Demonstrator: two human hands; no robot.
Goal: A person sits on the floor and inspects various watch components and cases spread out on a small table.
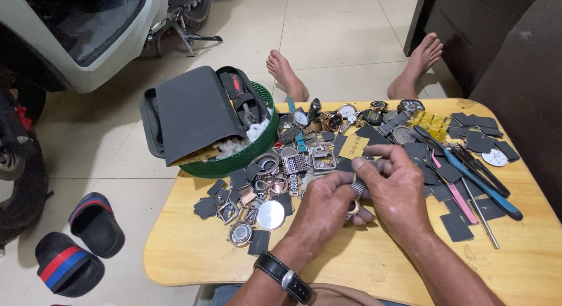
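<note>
Holding: left hand and right hand, knuckles up, pinch a metal watch band between closed fingertips.
Band axis: near-to-far, upright.
Place: above wooden table, centre.

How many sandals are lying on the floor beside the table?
2. One dark sandal with a blue and red strap lies nearer the wooden table; the other sandal lies just below and left of it. Others may be hidden outside the view.
</note>
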